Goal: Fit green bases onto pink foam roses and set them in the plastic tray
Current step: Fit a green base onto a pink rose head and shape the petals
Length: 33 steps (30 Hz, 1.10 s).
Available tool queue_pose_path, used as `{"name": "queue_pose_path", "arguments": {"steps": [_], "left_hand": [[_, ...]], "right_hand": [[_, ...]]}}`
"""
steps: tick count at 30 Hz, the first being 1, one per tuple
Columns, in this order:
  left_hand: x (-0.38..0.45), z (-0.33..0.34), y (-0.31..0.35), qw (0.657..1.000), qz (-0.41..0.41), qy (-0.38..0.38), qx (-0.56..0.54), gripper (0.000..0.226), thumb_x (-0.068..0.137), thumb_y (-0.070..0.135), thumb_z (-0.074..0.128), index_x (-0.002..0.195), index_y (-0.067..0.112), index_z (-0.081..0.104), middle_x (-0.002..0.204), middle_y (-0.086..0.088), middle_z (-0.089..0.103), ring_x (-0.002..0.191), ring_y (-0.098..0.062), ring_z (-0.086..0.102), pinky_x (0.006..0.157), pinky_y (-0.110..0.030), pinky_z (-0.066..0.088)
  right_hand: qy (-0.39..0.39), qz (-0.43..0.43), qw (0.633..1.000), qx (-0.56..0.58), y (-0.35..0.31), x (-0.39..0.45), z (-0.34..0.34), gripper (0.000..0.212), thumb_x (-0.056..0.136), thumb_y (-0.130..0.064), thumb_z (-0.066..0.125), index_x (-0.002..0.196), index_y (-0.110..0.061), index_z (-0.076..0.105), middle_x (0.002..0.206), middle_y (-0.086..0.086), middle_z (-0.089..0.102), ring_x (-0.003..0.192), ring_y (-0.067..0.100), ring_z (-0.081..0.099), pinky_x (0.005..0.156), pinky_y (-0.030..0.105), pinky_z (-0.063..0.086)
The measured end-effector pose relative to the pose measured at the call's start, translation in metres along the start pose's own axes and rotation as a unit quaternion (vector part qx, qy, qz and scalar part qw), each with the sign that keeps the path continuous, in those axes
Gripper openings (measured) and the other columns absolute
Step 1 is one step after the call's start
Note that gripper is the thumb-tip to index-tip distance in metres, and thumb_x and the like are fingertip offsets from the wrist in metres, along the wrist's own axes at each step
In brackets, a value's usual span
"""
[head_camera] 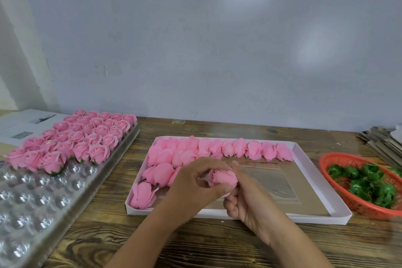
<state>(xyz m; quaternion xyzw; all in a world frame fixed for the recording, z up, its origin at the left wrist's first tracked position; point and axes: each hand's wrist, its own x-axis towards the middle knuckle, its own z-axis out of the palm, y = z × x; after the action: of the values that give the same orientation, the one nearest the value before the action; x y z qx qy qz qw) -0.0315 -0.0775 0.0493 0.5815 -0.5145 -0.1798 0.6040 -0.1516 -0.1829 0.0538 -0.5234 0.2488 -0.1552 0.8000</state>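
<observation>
Both hands hold one pink foam rose (221,177) above the white cardboard box (322,216). My left hand (195,187) curls around the rose's left side. My right hand (245,198) grips it from the right and below, thumb up along its side. Whether a green base sits under this rose is hidden by my fingers. Several loose pink roses (217,148) lie in the box's far and left parts. Green bases (365,185) fill a red mesh basket (339,159) at the right. The clear plastic tray (32,202) at the left carries several finished roses (87,135) in its far cups.
A stack of flat cardboard sheets (382,139) lies at the far right. Printed paper (24,124) lies at the far left behind the tray. The wooden table (195,243) runs to a pale wall at the back.
</observation>
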Motion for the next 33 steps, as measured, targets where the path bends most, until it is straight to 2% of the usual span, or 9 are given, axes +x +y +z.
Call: {"name": "queue_pose_path", "arguments": {"steps": [5, 9, 12, 16, 18, 21, 27, 30, 33], "left_hand": [[-0.001, -0.003, 0.000, 0.997, -0.001, -0.036, 0.065, 0.047, 0.073, 0.030, 0.087, 0.114, 0.042, 0.066, 0.118, 0.015, 0.065, 0.112, -0.012, 0.064, 0.086, -0.029, 0.059], [-0.002, -0.004, 0.001, 0.995, 0.017, -0.038, 0.087, 0.044, 0.078, 0.023, 0.081, 0.111, 0.047, 0.065, 0.115, 0.020, 0.065, 0.109, -0.010, 0.065, 0.082, -0.026, 0.059], [-0.002, -0.005, -0.002, 0.997, 0.012, -0.012, 0.079, 0.039, 0.082, 0.013, 0.077, 0.107, 0.041, 0.069, 0.110, 0.019, 0.069, 0.106, -0.010, 0.067, 0.083, -0.023, 0.057], [0.000, -0.004, -0.002, 0.999, -0.026, 0.012, 0.039, 0.033, 0.082, 0.010, 0.078, 0.102, 0.036, 0.075, 0.096, 0.020, 0.072, 0.089, -0.001, 0.068, 0.076, -0.016, 0.054], [0.001, -0.004, -0.002, 0.999, -0.035, 0.023, 0.026, 0.033, 0.083, 0.005, 0.078, 0.097, 0.034, 0.076, 0.088, 0.023, 0.072, 0.080, 0.005, 0.065, 0.072, -0.013, 0.051], [0.002, -0.006, -0.002, 0.998, -0.047, 0.025, 0.015, 0.030, 0.084, 0.006, 0.078, 0.096, 0.033, 0.075, 0.092, 0.017, 0.073, 0.080, 0.002, 0.064, 0.073, -0.016, 0.051], [0.001, -0.005, -0.003, 0.999, -0.032, 0.013, 0.000, 0.029, 0.082, 0.000, 0.080, 0.094, 0.027, 0.075, 0.102, 0.006, 0.072, 0.090, -0.011, 0.068, 0.078, -0.025, 0.057], [0.001, -0.007, -0.003, 1.000, -0.020, 0.017, -0.006, 0.028, 0.081, -0.001, 0.080, 0.090, 0.026, 0.077, 0.095, 0.007, 0.072, 0.080, -0.006, 0.063, 0.072, -0.019, 0.053], [0.001, -0.007, -0.001, 0.999, -0.035, 0.008, -0.009, 0.020, 0.081, 0.010, 0.081, 0.088, 0.029, 0.077, 0.079, 0.015, 0.069, 0.067, -0.001, 0.058, 0.065, -0.016, 0.047]], "right_hand": [[0.019, 0.005, 1.000, -0.001, 0.001, 0.001, -0.002, 0.052, 0.094, -0.055, 0.050, 0.087, -0.006, 0.067, 0.062, 0.013, 0.055, 0.041, 0.013, 0.049, 0.037, 0.019, 0.041], [0.019, 0.010, 1.000, -0.016, 0.000, 0.001, -0.004, 0.052, 0.093, -0.056, 0.050, 0.076, -0.010, 0.068, 0.057, 0.008, 0.054, 0.041, 0.012, 0.049, 0.037, 0.020, 0.039], [0.012, 0.003, 0.999, -0.049, 0.000, 0.001, -0.004, 0.053, 0.093, -0.057, 0.048, 0.070, -0.013, 0.068, 0.059, 0.008, 0.056, 0.043, 0.014, 0.049, 0.039, 0.021, 0.037], [0.019, -0.074, 0.993, -0.090, 0.000, 0.000, -0.007, 0.030, 0.095, -0.043, 0.054, 0.104, -0.019, 0.071, 0.089, 0.012, 0.068, 0.066, 0.015, 0.061, 0.053, 0.025, 0.049], [0.013, -0.115, 0.989, -0.089, -0.001, -0.002, -0.010, 0.019, 0.092, -0.030, 0.061, 0.107, -0.027, 0.073, 0.102, 0.010, 0.069, 0.078, 0.013, 0.064, 0.062, 0.026, 0.053], [0.003, -0.150, 0.985, -0.085, -0.003, -0.002, -0.012, 0.019, 0.088, -0.015, 0.067, 0.104, -0.022, 0.076, 0.094, 0.010, 0.064, 0.076, 0.009, 0.062, 0.066, 0.025, 0.054], [-0.011, -0.123, 0.992, -0.036, -0.005, -0.004, -0.013, 0.034, 0.069, -0.027, 0.075, 0.101, -0.016, 0.077, 0.086, 0.010, 0.069, 0.064, 0.010, 0.061, 0.061, 0.022, 0.054], [-0.022, -0.094, 0.995, -0.007, -0.007, -0.004, -0.014, 0.029, 0.070, -0.029, 0.075, 0.095, -0.016, 0.078, 0.068, 0.009, 0.063, 0.055, 0.011, 0.059, 0.052, 0.020, 0.052], [-0.029, -0.091, 0.995, -0.023, -0.008, -0.005, -0.014, 0.023, 0.076, -0.032, 0.071, 0.091, -0.016, 0.078, 0.066, 0.011, 0.061, 0.054, 0.012, 0.057, 0.052, 0.020, 0.052]]}}
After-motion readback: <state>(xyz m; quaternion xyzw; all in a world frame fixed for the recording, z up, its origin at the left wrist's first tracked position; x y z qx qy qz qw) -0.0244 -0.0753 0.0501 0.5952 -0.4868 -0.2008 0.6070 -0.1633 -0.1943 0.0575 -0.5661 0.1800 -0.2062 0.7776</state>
